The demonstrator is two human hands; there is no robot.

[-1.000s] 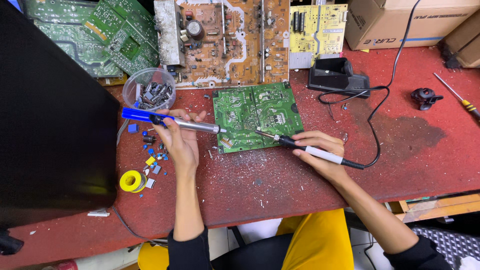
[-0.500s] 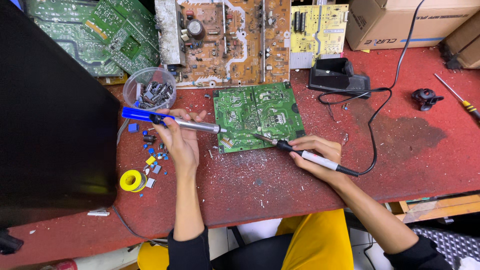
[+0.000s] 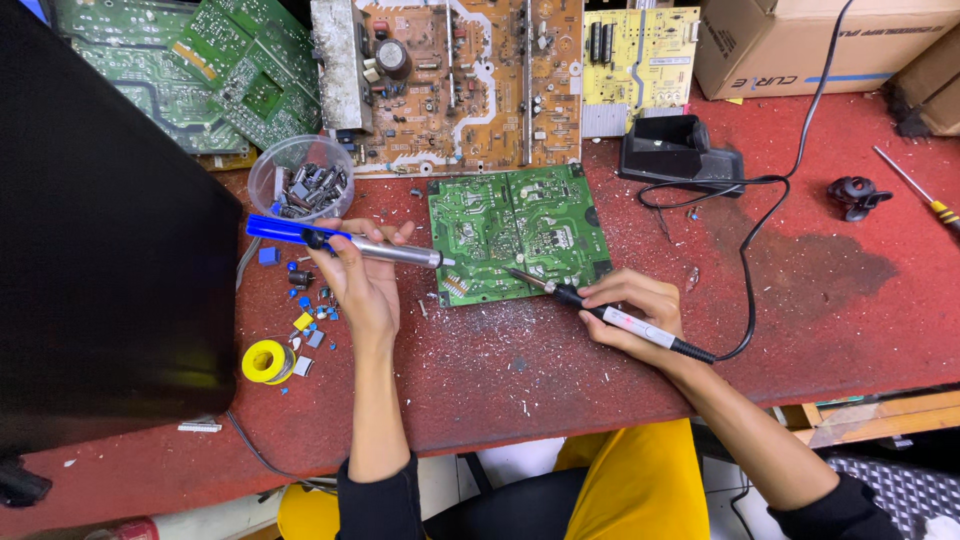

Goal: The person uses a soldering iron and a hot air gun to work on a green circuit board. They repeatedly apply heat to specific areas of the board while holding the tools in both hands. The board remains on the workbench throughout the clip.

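The left hand (image 3: 362, 282) is clenched around a desoldering pump (image 3: 345, 243) with a blue plunger end and a silver barrel, its nozzle touching the left edge of the green circuit board (image 3: 520, 232). The right hand (image 3: 632, 312) grips a soldering iron (image 3: 600, 310) like a pen, with the tip resting on the near edge of the same board. That board lies flat on the red counter (image 3: 800, 300), about midway across it, just near of a larger brown circuit board (image 3: 460, 80).

The iron's black cable (image 3: 748, 290) loops right and far, toward the black iron stand (image 3: 678, 152). A snag there could tug the tip off the joint and smear solder across neighbouring pads.

The board looks unclamped, so pressure from either tool might slide it.

Just left of the left hand are loose small components (image 3: 305, 315), a yellow solder spool (image 3: 265, 361) and a clear plastic cup (image 3: 300, 178) of salvaged parts. A wrist sweep could scatter them or tip the cup.

Holding heat too long may lift a trace.
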